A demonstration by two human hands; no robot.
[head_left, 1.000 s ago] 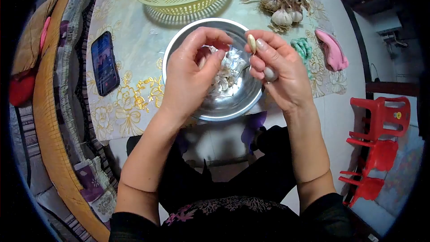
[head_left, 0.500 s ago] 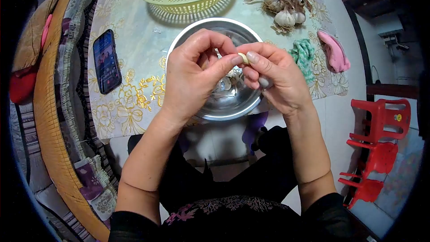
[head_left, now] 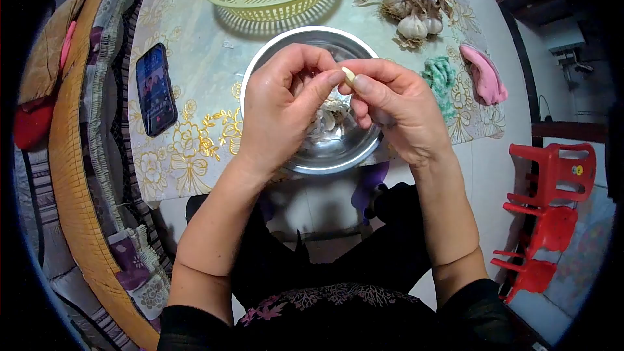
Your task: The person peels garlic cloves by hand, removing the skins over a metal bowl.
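Observation:
A pale garlic clove is pinched between the thumb and index finger of my right hand. My left hand is closed too, its thumb and fingertip meeting the clove's left end. What lies inside the curled left fingers is hidden. Both hands are above a shiny metal bowl, where papery garlic skins lie at the bottom, partly covered by my hands. Beyond the bowl, a yellow-green plastic basket has several peeled cloves spread in it.
Tied garlic bulbs sit at the back right. A green-and-white cloth and a pink cloth lie right of the bowl. A phone rests on the left of the patterned tablecloth. Red plastic chairs stand at right.
The clove has turned more upright and shifted slightly up and left between my fingers. More of its pale surface shows. Both hands stay over the bowl.

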